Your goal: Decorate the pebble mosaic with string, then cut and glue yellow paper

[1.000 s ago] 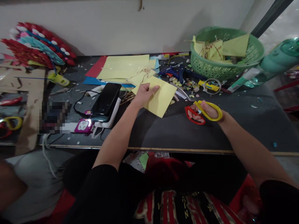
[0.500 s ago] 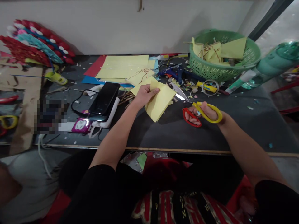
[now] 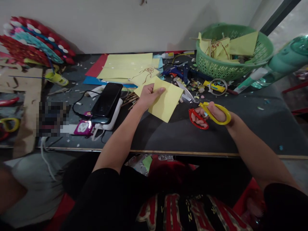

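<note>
At frame centre, one left hand (image 3: 147,96) pinches one yellow paper sheet (image 3: 167,102) by its upper-left edge, just above the dark surface (image 3: 252,128); the sheet's long axis slants from upper left to lower right. Right of centre, one right hand (image 3: 209,114) is clenched through the handles of one pair of scissors (image 3: 204,114), whose blades (image 3: 186,93) point toward the upper left.

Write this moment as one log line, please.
left hand: holds yellow paper | right hand: holds scissors | both above table | basket behind
</note>
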Demonstrator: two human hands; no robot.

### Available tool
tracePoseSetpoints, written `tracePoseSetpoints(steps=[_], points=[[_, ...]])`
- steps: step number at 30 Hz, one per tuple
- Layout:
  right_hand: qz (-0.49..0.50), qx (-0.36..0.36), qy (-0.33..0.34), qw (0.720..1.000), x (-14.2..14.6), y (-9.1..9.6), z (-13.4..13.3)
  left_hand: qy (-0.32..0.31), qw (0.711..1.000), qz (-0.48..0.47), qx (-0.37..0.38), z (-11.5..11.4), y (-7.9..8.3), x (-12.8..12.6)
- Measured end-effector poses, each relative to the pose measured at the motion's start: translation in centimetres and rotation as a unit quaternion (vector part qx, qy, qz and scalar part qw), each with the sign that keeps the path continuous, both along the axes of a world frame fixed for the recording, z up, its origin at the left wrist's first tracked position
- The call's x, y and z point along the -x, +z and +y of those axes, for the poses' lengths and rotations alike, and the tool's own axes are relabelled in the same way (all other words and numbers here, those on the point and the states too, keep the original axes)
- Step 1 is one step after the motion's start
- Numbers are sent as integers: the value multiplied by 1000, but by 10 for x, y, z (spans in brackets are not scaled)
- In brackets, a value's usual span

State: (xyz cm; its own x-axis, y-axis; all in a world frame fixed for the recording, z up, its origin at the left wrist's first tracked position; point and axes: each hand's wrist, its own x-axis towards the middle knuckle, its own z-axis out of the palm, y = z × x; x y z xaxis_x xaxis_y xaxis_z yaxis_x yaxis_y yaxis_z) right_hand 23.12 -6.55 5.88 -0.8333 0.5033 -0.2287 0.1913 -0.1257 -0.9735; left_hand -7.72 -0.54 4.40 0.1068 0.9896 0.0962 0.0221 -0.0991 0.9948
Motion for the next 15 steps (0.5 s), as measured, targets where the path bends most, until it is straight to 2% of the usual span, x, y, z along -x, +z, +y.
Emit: tracePoseSetpoints(steps=[3, 8, 15], points=[[8, 11, 14, 1000, 4, 3, -2, -32, 999, 8, 9, 0, -2, -1], [9, 19, -1, 1000, 8, 7, -4, -65, 997, 20, 38, -1, -2, -1], [55, 45, -12, 997, 11, -11, -4, -63, 996, 41, 50, -5, 4, -1]])
